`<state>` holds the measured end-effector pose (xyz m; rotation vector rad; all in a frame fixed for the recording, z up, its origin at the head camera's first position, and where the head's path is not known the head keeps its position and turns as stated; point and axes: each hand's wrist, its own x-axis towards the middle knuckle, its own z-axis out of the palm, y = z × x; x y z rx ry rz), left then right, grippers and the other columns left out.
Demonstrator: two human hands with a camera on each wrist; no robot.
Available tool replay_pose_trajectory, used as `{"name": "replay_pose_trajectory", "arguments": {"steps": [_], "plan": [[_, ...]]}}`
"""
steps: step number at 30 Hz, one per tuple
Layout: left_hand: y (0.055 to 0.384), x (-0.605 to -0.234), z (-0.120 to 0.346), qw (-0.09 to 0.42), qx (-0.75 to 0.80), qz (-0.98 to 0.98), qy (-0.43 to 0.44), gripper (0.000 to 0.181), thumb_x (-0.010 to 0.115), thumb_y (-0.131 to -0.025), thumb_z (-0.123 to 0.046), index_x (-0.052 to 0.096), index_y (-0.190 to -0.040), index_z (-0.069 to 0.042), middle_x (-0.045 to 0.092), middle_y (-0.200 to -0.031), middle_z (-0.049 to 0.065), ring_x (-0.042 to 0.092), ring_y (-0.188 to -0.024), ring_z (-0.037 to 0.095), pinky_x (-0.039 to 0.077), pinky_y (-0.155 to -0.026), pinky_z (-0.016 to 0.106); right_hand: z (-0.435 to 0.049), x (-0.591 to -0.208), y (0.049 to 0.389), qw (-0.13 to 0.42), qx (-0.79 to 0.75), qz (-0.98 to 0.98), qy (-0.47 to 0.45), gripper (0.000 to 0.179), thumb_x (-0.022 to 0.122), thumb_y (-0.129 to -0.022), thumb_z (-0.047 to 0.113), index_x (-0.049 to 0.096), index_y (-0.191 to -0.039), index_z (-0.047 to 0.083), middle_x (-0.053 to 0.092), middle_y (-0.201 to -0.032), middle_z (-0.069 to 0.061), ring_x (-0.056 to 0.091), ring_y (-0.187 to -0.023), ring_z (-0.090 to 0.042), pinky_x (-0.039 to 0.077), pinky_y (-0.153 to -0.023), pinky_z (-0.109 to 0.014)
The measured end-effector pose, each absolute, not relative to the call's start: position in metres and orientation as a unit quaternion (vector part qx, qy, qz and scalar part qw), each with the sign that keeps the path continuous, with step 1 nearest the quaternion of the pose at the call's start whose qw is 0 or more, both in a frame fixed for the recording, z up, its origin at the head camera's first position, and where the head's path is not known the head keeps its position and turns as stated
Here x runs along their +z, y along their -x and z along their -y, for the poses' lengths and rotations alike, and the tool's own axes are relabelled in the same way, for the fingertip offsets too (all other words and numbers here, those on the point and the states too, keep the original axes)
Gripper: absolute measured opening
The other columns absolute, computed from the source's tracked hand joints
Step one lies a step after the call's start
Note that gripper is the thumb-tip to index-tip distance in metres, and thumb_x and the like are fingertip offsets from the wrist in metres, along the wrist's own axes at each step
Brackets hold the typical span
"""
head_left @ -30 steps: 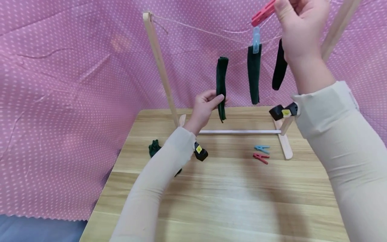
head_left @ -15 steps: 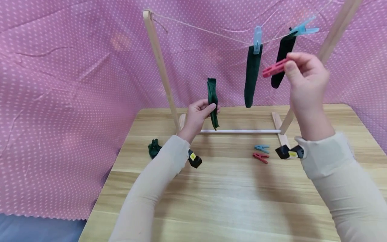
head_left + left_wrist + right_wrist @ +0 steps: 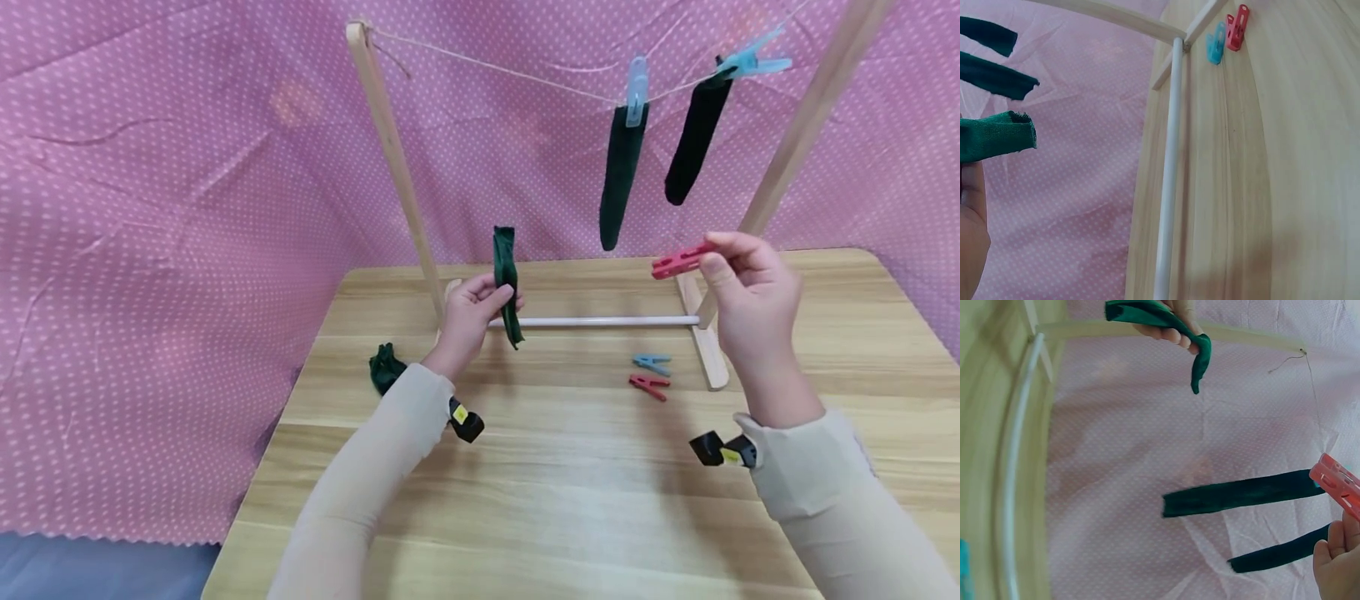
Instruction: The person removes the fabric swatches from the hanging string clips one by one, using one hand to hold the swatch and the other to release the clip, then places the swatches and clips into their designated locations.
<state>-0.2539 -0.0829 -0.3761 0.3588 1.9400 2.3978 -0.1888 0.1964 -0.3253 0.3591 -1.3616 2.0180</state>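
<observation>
My left hand (image 3: 465, 321) pinches a narrow dark green cloth strip (image 3: 506, 258) between thumb and fingers, in front of the rack's left post. The strip stands roughly upright there, and in the right wrist view its far end droops. On the right, my right hand (image 3: 759, 308) holds a red clothespin (image 3: 681, 262) by one end, below the line. Two more dark strips hang from the string: one strip (image 3: 624, 179) under a pale blue clothespin (image 3: 637, 92), another strip (image 3: 699, 137) under a blue clothespin (image 3: 753, 62).
A wooden rack has a left post (image 3: 393, 158), a right post (image 3: 813, 117) and a white rod (image 3: 600, 321) low between them. On the table (image 3: 585, 500) lie a blue clothespin (image 3: 652, 363), a red clothespin (image 3: 648, 385) and a crumpled green cloth (image 3: 386, 367) beside my left forearm.
My right hand has come down from the line with the red clothespin still held. My left hand has lowered and shifted left with the cloth strip.
</observation>
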Motion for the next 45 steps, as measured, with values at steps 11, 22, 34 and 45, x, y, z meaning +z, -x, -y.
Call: {"name": "replay_pose_trajectory", "arguments": {"steps": [11, 22, 34, 45], "plan": [[0.242, -0.382, 0.108, 0.002, 0.796, -0.597, -0.104, 0.012, 0.056, -0.090, 0.000, 0.063, -0.092, -0.009, 0.070, -0.083, 0.002, 0.068, -0.081, 0.016, 0.055, -0.080, 0.031, -0.199, -0.362, 0.171, 0.272, 0.845, 0.436, -0.145, 0.021, 0.061, -0.082, -0.009, 0.063, -0.102, -0.013, 0.068, -0.087, -0.011, 0.063, -0.082, -0.016, 0.052, -0.077, -0.019], [0.230, -0.395, 0.134, -0.018, 0.838, -0.540, -0.077, 0.015, 0.054, -0.091, 0.001, 0.063, -0.100, -0.008, 0.071, -0.085, 0.004, 0.068, -0.075, 0.013, 0.056, -0.076, 0.026, -0.214, -0.417, 0.148, 0.169, 0.890, 0.398, -0.146, 0.026, 0.048, -0.087, -0.014, 0.061, -0.109, -0.011, 0.068, -0.096, -0.014, 0.065, -0.086, -0.018, 0.053, -0.079, -0.023], [0.211, -0.425, 0.173, -0.057, 0.860, -0.506, -0.012, 0.018, 0.057, -0.089, 0.000, 0.060, -0.104, -0.007, 0.071, -0.083, 0.009, 0.068, -0.071, 0.015, 0.056, -0.076, 0.030, -0.227, -0.466, 0.123, 0.089, 0.916, 0.390, -0.039, 0.028, 0.046, -0.090, -0.011, 0.066, -0.107, -0.002, 0.068, -0.092, -0.009, 0.065, -0.084, -0.014, 0.054, -0.078, -0.023], [0.203, -0.446, 0.215, -0.069, 0.868, -0.488, 0.056, 0.040, 0.057, -0.088, 0.001, 0.050, -0.124, -0.014, 0.069, -0.087, 0.007, 0.068, -0.075, 0.018, 0.055, -0.078, 0.031, -0.240, -0.482, 0.117, 0.003, 0.894, 0.442, 0.075, 0.026, 0.056, -0.089, -0.002, 0.068, -0.107, 0.012, 0.068, -0.092, 0.001, 0.065, -0.082, -0.008, 0.053, -0.077, -0.019]]}}
